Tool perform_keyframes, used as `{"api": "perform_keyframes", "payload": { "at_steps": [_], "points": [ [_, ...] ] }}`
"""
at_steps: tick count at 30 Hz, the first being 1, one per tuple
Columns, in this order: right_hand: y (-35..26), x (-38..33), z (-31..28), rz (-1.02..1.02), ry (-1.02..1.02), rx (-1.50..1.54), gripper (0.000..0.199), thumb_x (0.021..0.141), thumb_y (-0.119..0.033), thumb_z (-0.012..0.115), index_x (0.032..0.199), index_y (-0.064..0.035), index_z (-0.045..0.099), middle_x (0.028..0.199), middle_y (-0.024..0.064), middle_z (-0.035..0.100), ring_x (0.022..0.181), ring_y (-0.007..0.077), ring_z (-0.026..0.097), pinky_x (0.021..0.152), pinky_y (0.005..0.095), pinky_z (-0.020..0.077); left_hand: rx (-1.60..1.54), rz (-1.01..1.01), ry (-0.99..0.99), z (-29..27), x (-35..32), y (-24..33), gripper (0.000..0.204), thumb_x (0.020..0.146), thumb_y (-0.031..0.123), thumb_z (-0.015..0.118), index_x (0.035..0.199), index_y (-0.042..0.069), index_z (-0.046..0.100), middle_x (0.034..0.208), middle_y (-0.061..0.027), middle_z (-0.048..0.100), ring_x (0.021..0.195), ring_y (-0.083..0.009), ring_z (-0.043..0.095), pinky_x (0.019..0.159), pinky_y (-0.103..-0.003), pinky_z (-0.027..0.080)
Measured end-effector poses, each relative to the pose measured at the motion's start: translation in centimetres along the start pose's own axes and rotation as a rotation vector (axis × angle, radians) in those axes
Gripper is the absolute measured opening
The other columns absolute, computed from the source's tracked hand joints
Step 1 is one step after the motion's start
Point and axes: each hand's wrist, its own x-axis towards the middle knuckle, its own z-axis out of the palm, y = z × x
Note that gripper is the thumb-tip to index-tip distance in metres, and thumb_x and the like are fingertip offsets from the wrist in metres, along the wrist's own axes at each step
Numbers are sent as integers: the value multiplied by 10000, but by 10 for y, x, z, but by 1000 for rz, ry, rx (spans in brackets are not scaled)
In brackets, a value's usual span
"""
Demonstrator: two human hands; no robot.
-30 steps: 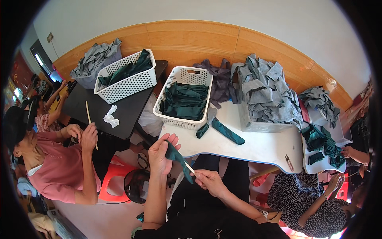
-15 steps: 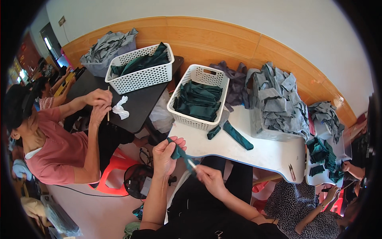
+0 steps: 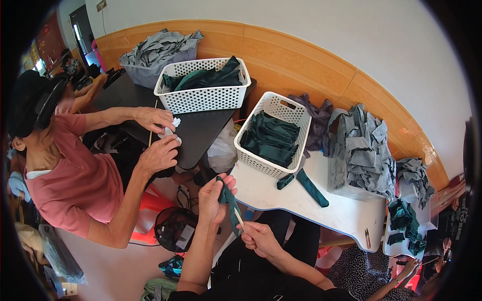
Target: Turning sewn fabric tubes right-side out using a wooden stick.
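Note:
My left hand pinches the upper end of a dark green fabric strip, which hangs down past the palm. My right hand grips a thin pale stick whose upper end lies against or inside the strip; I cannot tell which. Both hands are in front of the white table's near edge, above my lap. On the table, a flat dark green strip lies beside a shorter folded one. Behind them stands a white perforated basket of folded green strips.
A clear bin heaped with grey cloth stands on the white table; small scissors or snips lie at its right edge. At left, a co-worker handles white cloth at a black table holding another white basket.
The view has swung left, so the tables sit farther right in it. My right hand's stick now points more steeply upward. The co-worker's hands have moved onto the white cloth.

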Motion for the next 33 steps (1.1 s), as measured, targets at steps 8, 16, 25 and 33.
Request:
{"api": "perform_keyframes", "payload": {
  "at_steps": [8,16,25,33],
  "points": [
    [1,20,11,-335,173,-567,231,978,-185,521,1080,-16,641,654,-15,457,505,38,303,435,189,233,193,-10,-106,-11,3,23,215,935,54,539,1118,-45,591,999,-197,671,898,-262,679,797,-398,577],
    [-19,58,36,-14,9,-323,213,972,-193,534,1067,-47,658,644,-48,463,498,18,302,433,173,213,123,194,-79,-8,11,71,279,984,165,478,1184,-20,539,994,-195,666,875,-286,681,761,-395,579],
    [-11,79,52,-836,66,-1208,187,969,-143,519,995,-20,658,658,-24,507,520,58,394,467,175,283,242,306,-17,-26,4,93,227,986,159,476,1025,-42,574,936,-187,669,856,-271,684,763,-393,578],
    [-8,84,63,543,-393,223,196,978,-217,507,1081,-54,543,643,-60,354,489,26,236,398,157,179,253,209,-43,-43,-3,107,236,987,174,474,1001,-38,575,857,-160,679,794,-248,690,726,-378,583]
  ]
}}
